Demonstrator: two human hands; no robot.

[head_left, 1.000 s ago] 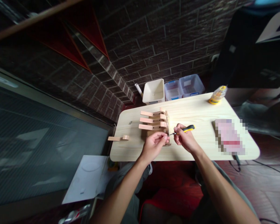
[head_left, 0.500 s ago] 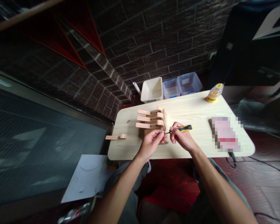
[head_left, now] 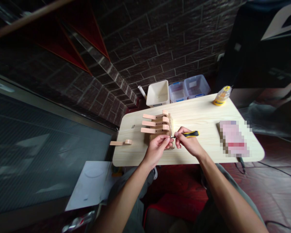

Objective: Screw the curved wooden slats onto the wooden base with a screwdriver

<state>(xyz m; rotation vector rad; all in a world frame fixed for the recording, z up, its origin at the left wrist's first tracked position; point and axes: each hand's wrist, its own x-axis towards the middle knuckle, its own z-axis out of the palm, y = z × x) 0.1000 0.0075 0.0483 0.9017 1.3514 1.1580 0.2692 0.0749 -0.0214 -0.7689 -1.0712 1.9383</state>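
Observation:
In my right hand (head_left: 188, 143) is a screwdriver (head_left: 192, 133) with a yellow and black handle, its shaft pointing left. My left hand (head_left: 155, 149) is closed in a pinch right at the screwdriver's tip; what lies between those fingertips is too small to make out. Just beyond the left hand, three pale wooden hook-shaped pieces (head_left: 155, 123) lie side by side across a brownish block, partly covered by my fingers. A similar loose wooden hook piece (head_left: 116, 143) rests alone near the table's left end.
The light wooden table (head_left: 199, 115) carries a yellow-based clear bottle (head_left: 220, 97) at the back right and a blurred-out pink object (head_left: 233, 137) at the right. A small dark item (head_left: 133, 126) lies at left. Behind stand a cream bin (head_left: 158, 94) and clear plastic boxes (head_left: 196, 86).
Hardly anything differs. The screwdriver and my right hand have shifted very slightly left, toward my left fingertips, and the view has moved a little.

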